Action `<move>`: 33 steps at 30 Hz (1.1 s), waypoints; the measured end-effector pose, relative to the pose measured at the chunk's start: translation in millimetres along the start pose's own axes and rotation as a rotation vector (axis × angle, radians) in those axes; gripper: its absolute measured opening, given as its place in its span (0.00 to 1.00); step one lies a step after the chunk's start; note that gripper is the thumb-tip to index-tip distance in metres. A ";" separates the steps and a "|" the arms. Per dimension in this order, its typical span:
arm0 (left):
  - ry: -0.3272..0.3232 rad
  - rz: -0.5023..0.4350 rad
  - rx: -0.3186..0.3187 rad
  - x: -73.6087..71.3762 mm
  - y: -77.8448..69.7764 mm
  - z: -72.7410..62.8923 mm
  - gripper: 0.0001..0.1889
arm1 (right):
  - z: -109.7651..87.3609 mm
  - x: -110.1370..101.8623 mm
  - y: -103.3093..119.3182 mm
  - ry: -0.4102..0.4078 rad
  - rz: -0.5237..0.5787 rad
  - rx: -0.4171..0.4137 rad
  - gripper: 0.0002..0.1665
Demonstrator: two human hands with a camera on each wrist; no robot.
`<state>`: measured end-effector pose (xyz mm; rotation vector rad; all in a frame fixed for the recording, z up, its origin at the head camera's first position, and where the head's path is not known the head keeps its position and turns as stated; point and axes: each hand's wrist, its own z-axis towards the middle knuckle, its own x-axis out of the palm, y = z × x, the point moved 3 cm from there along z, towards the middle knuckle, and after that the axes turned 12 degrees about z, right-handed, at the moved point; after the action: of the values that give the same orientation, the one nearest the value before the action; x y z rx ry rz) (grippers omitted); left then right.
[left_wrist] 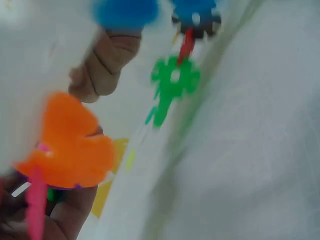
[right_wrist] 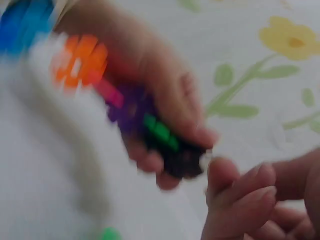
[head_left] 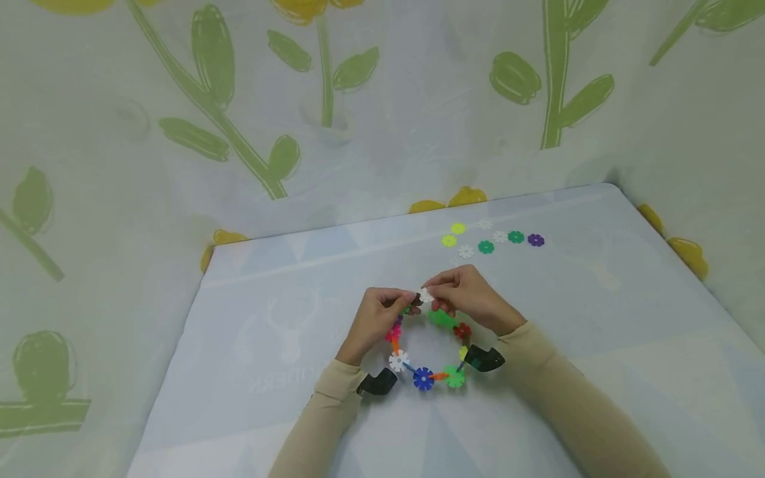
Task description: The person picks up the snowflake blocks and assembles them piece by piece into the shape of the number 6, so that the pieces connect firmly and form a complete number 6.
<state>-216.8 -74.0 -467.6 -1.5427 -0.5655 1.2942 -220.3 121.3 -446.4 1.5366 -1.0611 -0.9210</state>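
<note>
My left hand (head_left: 373, 318) pinches one end of a curved chain of colored snowflake discs, at a black disc (right_wrist: 184, 161). Right beside it, my right hand (head_left: 475, 299) holds a white snowflake disc (head_left: 425, 295) between thumb and fingers. The white disc meets the black one's edge; how far they are slotted together I cannot tell. The chain hangs in a ring below both hands, with a blue disc (head_left: 424, 379) at its bottom. Its other end, a green disc (head_left: 441, 318), lies under the right hand. An orange disc (left_wrist: 75, 150) looms blurred in the left wrist view.
Several loose discs lie on the table (head_left: 287, 318) toward the back, among them a yellow disc (head_left: 449, 241), a green disc (head_left: 486, 247) and a purple disc (head_left: 536, 240). Behind the table hangs a flower-patterned cloth (head_left: 418, 133). Black wrist mounts (head_left: 378, 382) sit near the ring.
</note>
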 end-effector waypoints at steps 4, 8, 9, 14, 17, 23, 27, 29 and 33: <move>0.038 0.018 0.036 2.8 -1.8 -0.2 0.12 | 0.2 -5.3 7.0 0.094 -0.235 -0.163 0.15; 0.080 0.022 0.063 6.8 -3.8 0.7 0.12 | -1.7 -11.6 14.1 0.175 -0.341 -0.263 0.14; 0.086 0.034 0.067 8.1 -3.9 0.9 0.12 | -1.7 -12.7 14.6 0.177 -0.356 -0.260 0.13; 0.029 0.178 0.083 13.6 -3.1 1.5 0.12 | -2.5 -2.7 13.4 0.044 -0.522 -0.260 0.11; -0.053 0.231 0.099 14.0 -4.4 1.7 0.12 | -3.9 7.2 14.9 -0.062 -0.604 -0.297 0.10; -0.107 0.182 0.091 13.8 -6.2 2.5 0.11 | 1.8 -3.2 3.6 -0.088 -0.302 -0.141 0.13; -0.053 0.160 0.085 14.1 -6.6 2.0 0.10 | 5.7 -10.6 -2.4 -0.024 -0.247 -0.107 0.15; -0.024 0.170 0.084 13.7 -5.5 1.8 0.10 | 5.5 -9.2 -0.6 0.006 -0.342 -0.192 0.14; -0.011 0.166 0.055 10.1 1.3 1.7 0.12 | 3.7 -5.8 4.0 0.041 -0.457 -0.313 0.16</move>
<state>-215.4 -65.4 -473.1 -1.5640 -0.4120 1.4322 -226.3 125.2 -442.9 1.5461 -0.5058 -1.2926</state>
